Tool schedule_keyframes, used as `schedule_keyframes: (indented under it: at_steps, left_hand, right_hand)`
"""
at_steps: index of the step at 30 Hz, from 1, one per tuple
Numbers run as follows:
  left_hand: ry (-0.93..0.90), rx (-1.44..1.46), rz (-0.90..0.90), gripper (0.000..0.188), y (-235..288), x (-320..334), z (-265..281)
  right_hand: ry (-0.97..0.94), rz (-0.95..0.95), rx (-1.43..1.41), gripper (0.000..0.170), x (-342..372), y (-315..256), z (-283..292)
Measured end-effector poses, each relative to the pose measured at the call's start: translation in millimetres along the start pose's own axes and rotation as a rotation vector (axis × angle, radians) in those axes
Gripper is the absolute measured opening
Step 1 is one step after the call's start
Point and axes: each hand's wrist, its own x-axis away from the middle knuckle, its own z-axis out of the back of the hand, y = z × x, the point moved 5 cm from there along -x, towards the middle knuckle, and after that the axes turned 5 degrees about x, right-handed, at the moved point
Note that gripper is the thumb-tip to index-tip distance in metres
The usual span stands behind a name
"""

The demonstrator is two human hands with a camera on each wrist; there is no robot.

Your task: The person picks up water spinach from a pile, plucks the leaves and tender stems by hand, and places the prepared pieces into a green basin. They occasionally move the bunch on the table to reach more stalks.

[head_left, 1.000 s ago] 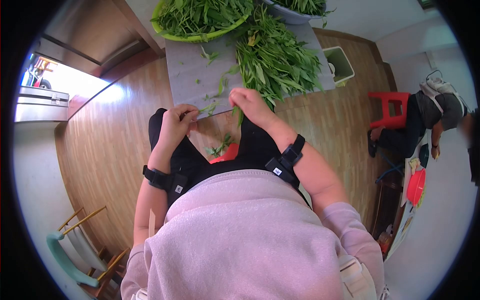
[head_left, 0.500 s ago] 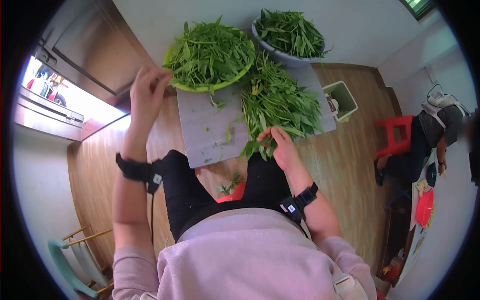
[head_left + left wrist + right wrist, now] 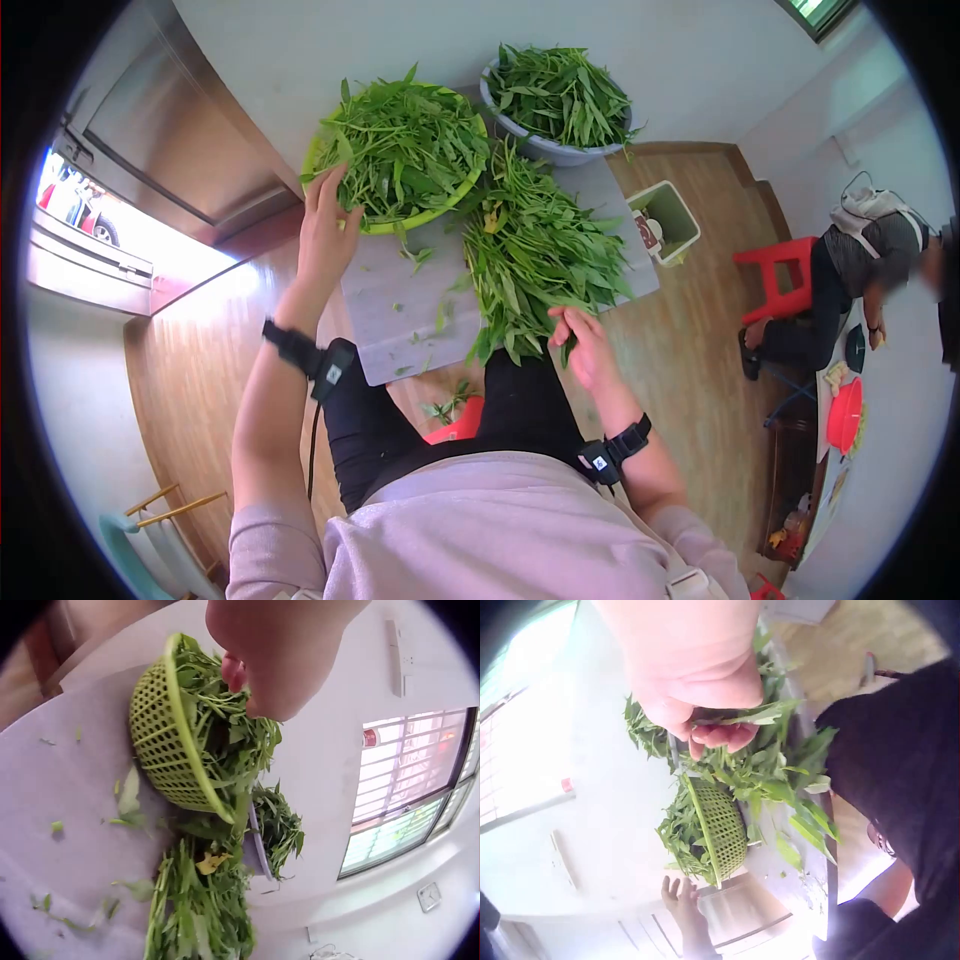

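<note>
Pale walls and wood-plank flooring frame a grey counter. In the head view, the left hand, at the counter's near edge a second ago, is now at the rim of the lime-green basket, fingers relaxed, with nothing visibly gripped. The right hand has stayed at the near side of the pile of long-stemmed greens, pinching a leafy sprig. A greyish basin of greens stands behind.

From the left wrist, the hand hangs over the heaped basket, its fingers mostly hidden; scraps litter the counter beside it.

From the right wrist, curled fingers hold the sprig, while the far hand shows loose, separated fingers. Probably one piece has just been dropped into the basket, with much of the pile left to sort.
</note>
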Motion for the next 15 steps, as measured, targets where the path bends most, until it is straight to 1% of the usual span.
schedule_keyframes:
  at_steps: [2, 4, 6, 8, 10, 11, 13, 14, 15]
  left_hand:
    - [-0.002, 0.044, -0.056, 0.053, -12, 37, -1]
    - [-0.109, 0.060, -0.044, 0.050, -24, 84, -7]
    - [-0.237, 0.046, -0.036, 0.043, -30, 128, -5]
    - [-0.251, 0.167, 0.155, 0.037, -43, 168, 1]
    - [-0.219, 0.161, 0.301, 0.033, -57, 199, 10]
    - [-0.226, 0.173, 0.303, 0.033, -66, 213, 12]
    - [-0.124, 0.156, 0.223, 0.030, -82, 231, 16]
    - [-0.128, 0.168, 0.223, 0.030, -85, 233, 14]
    - [-0.074, 0.210, 0.285, 0.030, -90, 235, 14]
  right_hand:
    - [0.013, 0.088, 0.128, 0.026, -12, -26, -6]
    - [0.065, 0.226, 0.252, 0.026, -29, -62, -11]
    - [0.148, 0.350, 0.365, 0.027, -46, -107, -19]
    - [0.199, 0.533, 0.489, 0.027, -58, -165, -36]
    - [0.226, 0.741, 0.615, 0.028, -79, -216, -52]
    - [0.217, 0.773, 0.657, 0.028, -96, -237, -57]
    - [0.217, 0.854, 0.742, 0.029, -144, -271, -57]
    - [0.226, 0.901, 0.786, 0.031, -170, -286, -56]
    - [0.237, 0.844, 0.871, 0.032, -192, -295, -57]
